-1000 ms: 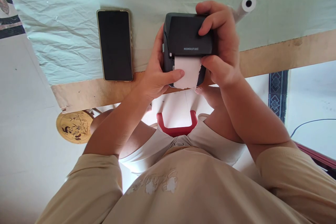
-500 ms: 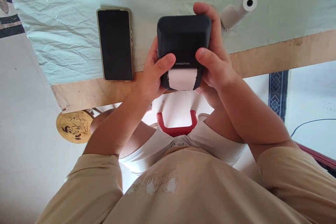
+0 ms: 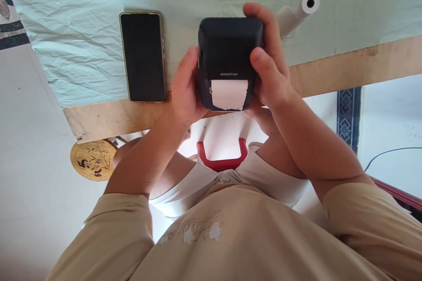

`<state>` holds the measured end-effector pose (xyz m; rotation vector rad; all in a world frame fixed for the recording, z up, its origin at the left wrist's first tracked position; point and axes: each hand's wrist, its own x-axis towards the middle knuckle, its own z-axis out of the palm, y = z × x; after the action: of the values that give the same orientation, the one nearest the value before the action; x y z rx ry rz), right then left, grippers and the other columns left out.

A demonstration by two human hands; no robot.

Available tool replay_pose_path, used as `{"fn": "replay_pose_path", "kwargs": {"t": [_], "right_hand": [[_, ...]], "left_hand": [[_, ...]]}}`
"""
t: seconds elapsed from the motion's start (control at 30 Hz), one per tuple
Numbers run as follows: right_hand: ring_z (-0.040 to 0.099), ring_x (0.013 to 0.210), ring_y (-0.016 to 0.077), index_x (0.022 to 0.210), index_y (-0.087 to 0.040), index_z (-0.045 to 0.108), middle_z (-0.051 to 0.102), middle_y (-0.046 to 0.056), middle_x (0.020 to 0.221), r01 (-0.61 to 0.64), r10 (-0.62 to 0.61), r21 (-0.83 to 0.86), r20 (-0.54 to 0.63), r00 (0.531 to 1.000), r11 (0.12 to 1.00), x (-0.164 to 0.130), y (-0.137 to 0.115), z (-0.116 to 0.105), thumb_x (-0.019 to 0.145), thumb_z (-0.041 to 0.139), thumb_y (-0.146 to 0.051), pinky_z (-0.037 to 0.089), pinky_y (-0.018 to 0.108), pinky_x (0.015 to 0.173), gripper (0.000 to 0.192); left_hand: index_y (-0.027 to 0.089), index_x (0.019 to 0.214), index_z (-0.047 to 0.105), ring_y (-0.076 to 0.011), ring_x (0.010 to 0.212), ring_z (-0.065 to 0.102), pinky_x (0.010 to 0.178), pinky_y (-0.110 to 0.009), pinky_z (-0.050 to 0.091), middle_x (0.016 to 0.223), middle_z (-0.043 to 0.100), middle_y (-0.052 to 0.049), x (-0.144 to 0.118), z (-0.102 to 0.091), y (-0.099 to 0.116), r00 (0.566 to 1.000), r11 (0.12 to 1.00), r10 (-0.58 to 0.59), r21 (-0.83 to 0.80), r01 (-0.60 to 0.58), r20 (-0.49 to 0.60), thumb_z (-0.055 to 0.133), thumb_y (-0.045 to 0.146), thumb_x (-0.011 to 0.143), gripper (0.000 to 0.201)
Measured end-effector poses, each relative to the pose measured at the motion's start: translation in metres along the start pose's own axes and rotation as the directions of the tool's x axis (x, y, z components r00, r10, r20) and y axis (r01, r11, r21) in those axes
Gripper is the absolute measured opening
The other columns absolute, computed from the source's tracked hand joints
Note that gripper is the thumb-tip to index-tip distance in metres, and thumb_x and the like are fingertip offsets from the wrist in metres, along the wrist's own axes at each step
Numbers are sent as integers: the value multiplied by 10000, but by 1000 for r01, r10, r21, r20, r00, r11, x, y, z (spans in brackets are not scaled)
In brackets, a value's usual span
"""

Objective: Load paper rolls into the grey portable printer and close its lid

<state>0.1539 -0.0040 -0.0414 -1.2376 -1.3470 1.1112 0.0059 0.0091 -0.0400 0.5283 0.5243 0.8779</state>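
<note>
Between my two hands is a black label printer point(image 3: 231, 48) marked NIIMBOT, held up over the table's front edge. A strip of white paper point(image 3: 229, 93) with a torn end comes out at its near end. My left hand point(image 3: 187, 90) is closed against the printer's left side, its thumb lying along the edge and its other fingers hidden underneath. My right hand point(image 3: 272, 68) grips the right side, with the thumb on the upper face's edge and the index finger round the far corner. A roll of white paper point(image 3: 300, 15) lies just beyond my right hand.
A phone point(image 3: 143, 57) with a dark screen lies left of the printer on the pale green cloth point(image 3: 89, 48). The table's bare wooden edge point(image 3: 108, 118) runs along the front. Below stand a round wooden stool point(image 3: 92, 160) and something with a red rim point(image 3: 222, 164).
My left thumb has slid off the printer's upper face to its left edge. The right thumb has shifted slightly up and outward. The printer has tilted a little, showing more of the paper.
</note>
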Motion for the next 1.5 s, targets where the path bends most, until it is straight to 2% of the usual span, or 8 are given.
{"fn": "replay_pose_path", "kwargs": {"t": [0.13,0.33,0.63,0.77,0.97,1.1,1.23,1.5], "right_hand": [[377,1224,192,1149,-370,455,458,-68,1226,220,-217,129,-32,976,967,5,5,-1,731,462,-469,306,338,1082,429],[319,1266,222,1250,-314,361,391,-15,1263,221,-218,-8,114,969,975,2,0,0,714,462,-470,315,390,1074,567],[318,1275,228,1260,-392,316,355,-70,1336,471,-456,-87,148,877,878,17,21,-15,596,616,-483,263,420,1107,734],[514,958,179,1137,-328,436,440,-9,1118,419,-473,-312,-124,872,853,15,8,-18,664,509,-589,499,336,766,545],[407,559,74,746,-247,415,338,-12,742,396,-488,-297,-379,786,869,18,-6,-3,799,480,-448,384,254,512,217],[535,699,129,666,-220,349,416,-1,695,456,-522,-258,-342,781,852,20,-6,-4,826,456,-359,422,287,597,237],[447,528,68,805,-233,483,561,-23,833,359,-527,-577,-150,837,734,14,-8,-12,785,488,-275,335,250,496,47],[567,689,155,899,-287,575,630,-24,853,245,-107,-851,220,970,464,2,-35,-22,721,556,-291,390,284,563,179]], "left_hand": [[187,893,592,-176,883,611,837,-338,486,837,649,-12,2,-3,-2,997,998,-19,-57,15,-75,308,372,855,341],[203,898,569,-128,873,583,843,-262,451,839,605,-6,2,-10,-8,989,998,32,-45,-39,-142,373,378,841,269],[203,861,574,-157,848,605,777,-300,479,827,621,7,5,-7,-4,996,996,-27,-82,20,-88,355,425,832,313],[185,824,563,-159,819,601,752,-295,466,752,599,-17,4,0,-1,1000,995,-1,-96,2,13,306,410,853,343],[181,908,530,-77,679,535,683,-241,427,811,570,-3,1,0,-3,999,999,10,-36,-11,-38,469,331,814,187],[169,928,547,-105,775,570,718,-242,446,807,599,-6,0,-1,-4,997,999,20,-30,-22,-68,443,332,824,220],[148,965,529,-131,827,589,748,-261,462,868,619,-43,0,3,-4,997,1000,16,-4,-16,-79,442,320,827,237],[202,945,515,-68,626,520,536,-179,420,765,521,9,0,8,-3,997,994,33,107,-25,-70,441,227,821,147]]}}
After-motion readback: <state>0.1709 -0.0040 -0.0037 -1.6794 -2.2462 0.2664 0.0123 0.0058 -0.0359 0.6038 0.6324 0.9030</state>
